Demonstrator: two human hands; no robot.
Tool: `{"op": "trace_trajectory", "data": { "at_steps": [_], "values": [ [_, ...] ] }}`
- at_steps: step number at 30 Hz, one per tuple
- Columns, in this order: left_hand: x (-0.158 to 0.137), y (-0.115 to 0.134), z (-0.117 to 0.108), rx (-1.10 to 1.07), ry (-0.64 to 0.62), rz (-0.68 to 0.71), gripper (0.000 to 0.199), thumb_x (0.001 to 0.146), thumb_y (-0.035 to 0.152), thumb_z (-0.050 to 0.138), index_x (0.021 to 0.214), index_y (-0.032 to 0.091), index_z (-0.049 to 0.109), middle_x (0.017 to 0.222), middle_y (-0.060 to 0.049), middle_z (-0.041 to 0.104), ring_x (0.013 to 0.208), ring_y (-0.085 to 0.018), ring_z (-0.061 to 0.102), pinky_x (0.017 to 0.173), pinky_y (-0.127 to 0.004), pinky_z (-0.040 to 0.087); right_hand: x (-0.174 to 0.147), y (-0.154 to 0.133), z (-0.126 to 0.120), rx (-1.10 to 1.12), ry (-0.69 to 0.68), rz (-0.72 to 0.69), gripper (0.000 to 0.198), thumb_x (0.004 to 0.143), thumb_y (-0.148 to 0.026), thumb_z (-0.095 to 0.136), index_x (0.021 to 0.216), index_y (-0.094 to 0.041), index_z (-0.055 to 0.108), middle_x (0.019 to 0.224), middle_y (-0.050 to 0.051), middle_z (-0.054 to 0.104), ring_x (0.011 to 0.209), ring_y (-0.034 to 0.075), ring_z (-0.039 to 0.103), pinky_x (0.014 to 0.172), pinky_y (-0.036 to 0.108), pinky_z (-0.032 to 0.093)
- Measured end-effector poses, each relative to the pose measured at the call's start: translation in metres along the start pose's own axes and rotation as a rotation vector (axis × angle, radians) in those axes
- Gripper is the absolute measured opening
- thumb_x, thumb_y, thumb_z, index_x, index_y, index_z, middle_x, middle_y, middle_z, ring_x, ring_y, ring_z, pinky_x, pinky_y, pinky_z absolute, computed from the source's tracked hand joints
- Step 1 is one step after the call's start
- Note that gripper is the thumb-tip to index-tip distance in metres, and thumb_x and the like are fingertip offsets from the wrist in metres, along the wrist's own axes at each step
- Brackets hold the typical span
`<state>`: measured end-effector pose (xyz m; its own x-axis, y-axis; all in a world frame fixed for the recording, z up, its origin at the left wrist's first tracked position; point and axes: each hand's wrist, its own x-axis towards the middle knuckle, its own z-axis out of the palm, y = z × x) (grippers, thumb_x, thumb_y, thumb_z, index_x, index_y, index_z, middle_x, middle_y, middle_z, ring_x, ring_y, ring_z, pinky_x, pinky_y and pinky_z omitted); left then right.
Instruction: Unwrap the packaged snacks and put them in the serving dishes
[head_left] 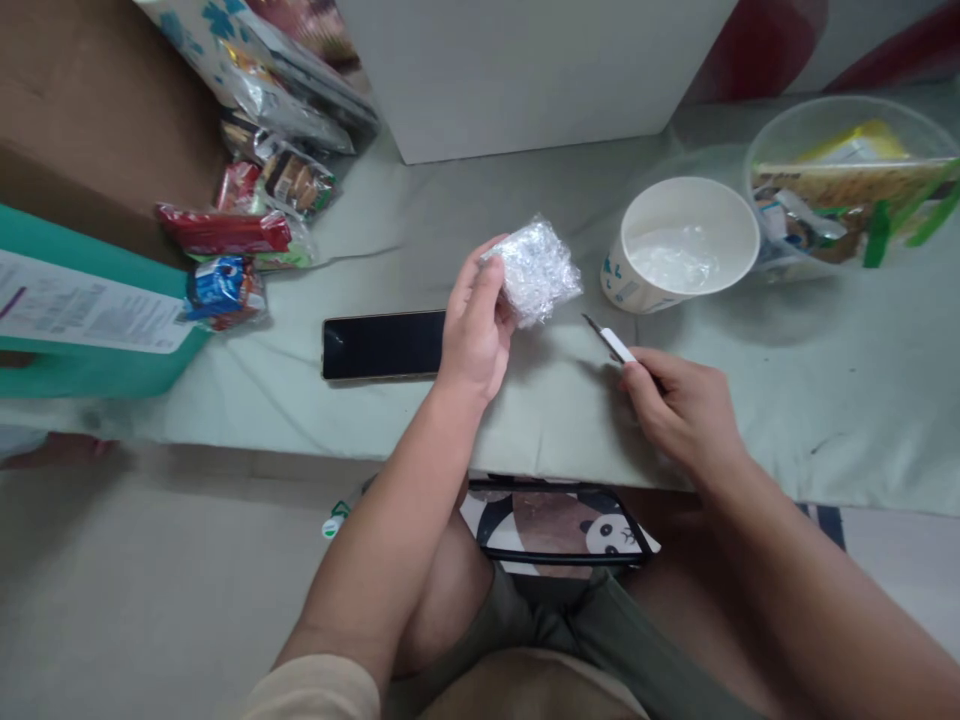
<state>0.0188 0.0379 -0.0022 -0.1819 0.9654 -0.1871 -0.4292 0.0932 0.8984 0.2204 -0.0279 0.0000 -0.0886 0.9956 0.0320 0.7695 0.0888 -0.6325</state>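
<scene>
My left hand (478,335) grips a small block wrapped in clear bubble wrap (541,272), held above the cloth-covered table; what the wrap contains cannot be made out. To its right, my right hand (686,405) is closed round a slim utility knife (616,345) with a white body. The knife's thin blade points up and left toward the bundle, apart from it. Partly behind my left wrist lies a black phone (382,346), face up. A paper cup (626,262) with crumpled clear plastic (675,256) inside stands beyond the knife.
Several packaged snacks (225,230) lie at the left beside a teal box (97,300) and a brown carton (97,120). A large white box (525,70) stands at the back. A clear round tub (757,150) with packets sits at the right.
</scene>
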Motion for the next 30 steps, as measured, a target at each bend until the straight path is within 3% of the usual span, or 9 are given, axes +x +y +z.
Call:
{"op": "trace_trajectory", "data": {
  "at_steps": [5, 8, 10, 12, 15, 17, 21, 25, 30],
  "values": [
    [-0.008, -0.006, -0.006, 0.475, -0.133, 0.226, 0.025, 0.092, 0.044, 0.070, 0.107, 0.024, 0.069, 0.105, -0.005, 0.070, 0.089, -0.016, 0.066, 0.075, -0.026, 0.050, 0.003, 0.023, 0.000, -0.212, 0.189, -0.052, 0.021, 0.092, -0.037, 0.059, 0.095, -0.024, 0.075, 0.089, 0.008, 0.071, 0.079, 0.023, 0.066, 0.069, 0.035, 0.045],
    [-0.015, -0.008, -0.005, 0.771, -0.214, 0.283, 0.013, 0.092, 0.034, 0.067, 0.090, 0.021, 0.065, 0.097, -0.003, 0.070, 0.079, -0.014, 0.063, 0.073, -0.027, 0.049, 0.006, 0.040, -0.002, -0.281, 0.211, -0.064, 0.019, 0.089, -0.036, 0.062, 0.097, -0.026, 0.076, 0.091, 0.007, 0.071, 0.082, 0.024, 0.066, 0.069, 0.036, 0.046],
    [-0.018, -0.007, -0.005, 0.922, -0.268, 0.286, 0.017, 0.091, 0.030, 0.064, 0.077, 0.021, 0.059, 0.081, 0.000, 0.066, 0.071, -0.013, 0.059, 0.071, -0.029, 0.047, 0.008, 0.049, -0.004, -0.290, 0.236, -0.083, 0.018, 0.087, -0.033, 0.064, 0.098, -0.026, 0.077, 0.090, 0.008, 0.071, 0.082, 0.025, 0.066, 0.071, 0.037, 0.047],
    [-0.019, -0.004, -0.007, 1.015, -0.305, 0.328, 0.014, 0.089, 0.023, 0.062, 0.076, 0.021, 0.057, 0.078, 0.000, 0.064, 0.072, -0.014, 0.058, 0.071, -0.030, 0.046, 0.010, 0.054, -0.006, -0.312, 0.279, -0.102, 0.017, 0.084, -0.030, 0.067, 0.097, -0.026, 0.077, 0.089, 0.009, 0.071, 0.083, 0.026, 0.065, 0.073, 0.038, 0.048],
    [-0.021, -0.001, -0.011, 1.052, -0.348, 0.486, 0.004, 0.087, 0.019, 0.061, 0.090, 0.021, 0.061, 0.095, -0.004, 0.068, 0.088, -0.017, 0.062, 0.082, -0.032, 0.049, 0.010, 0.050, -0.004, -0.340, 0.418, -0.140, 0.015, 0.084, -0.027, 0.066, 0.094, -0.024, 0.076, 0.087, 0.010, 0.070, 0.082, 0.026, 0.063, 0.075, 0.039, 0.047],
    [-0.025, 0.000, -0.014, 1.086, -0.477, 0.581, 0.017, 0.085, 0.028, 0.069, 0.099, 0.021, 0.064, 0.106, -0.006, 0.068, 0.099, -0.021, 0.062, 0.090, -0.036, 0.049, 0.008, 0.039, 0.002, -0.295, 0.487, -0.213, 0.012, 0.084, -0.026, 0.065, 0.092, -0.022, 0.074, 0.084, 0.008, 0.069, 0.080, 0.025, 0.062, 0.075, 0.039, 0.047],
    [-0.035, -0.002, -0.016, 1.238, -0.668, 0.645, 0.038, 0.079, 0.040, 0.080, 0.110, 0.023, 0.067, 0.124, -0.010, 0.064, 0.115, -0.029, 0.058, 0.097, -0.044, 0.047, 0.003, 0.015, 0.017, -0.156, 0.407, -0.353, 0.009, 0.087, -0.022, 0.062, 0.094, -0.023, 0.069, 0.087, 0.006, 0.070, 0.083, 0.023, 0.065, 0.077, 0.038, 0.050],
    [-0.036, -0.005, -0.013, 1.127, -0.580, 0.662, 0.009, 0.093, 0.028, 0.062, 0.094, 0.021, 0.067, 0.111, -0.009, 0.069, 0.104, -0.023, 0.062, 0.095, -0.039, 0.049, 0.000, 0.007, 0.023, -0.074, 0.362, -0.383, 0.012, 0.088, -0.019, 0.061, 0.099, -0.024, 0.065, 0.090, 0.006, 0.070, 0.084, 0.023, 0.067, 0.077, 0.038, 0.054],
    [-0.029, -0.003, -0.010, 0.852, -0.402, 0.495, 0.022, 0.100, 0.030, 0.051, 0.080, 0.021, 0.057, 0.074, 0.000, 0.063, 0.067, -0.013, 0.058, 0.066, -0.028, 0.048, -0.001, 0.007, 0.024, -0.002, 0.277, -0.429, 0.026, 0.089, -0.030, 0.063, 0.114, -0.023, 0.063, 0.104, 0.010, 0.070, 0.095, 0.027, 0.068, 0.082, 0.043, 0.057]
  ]
}}
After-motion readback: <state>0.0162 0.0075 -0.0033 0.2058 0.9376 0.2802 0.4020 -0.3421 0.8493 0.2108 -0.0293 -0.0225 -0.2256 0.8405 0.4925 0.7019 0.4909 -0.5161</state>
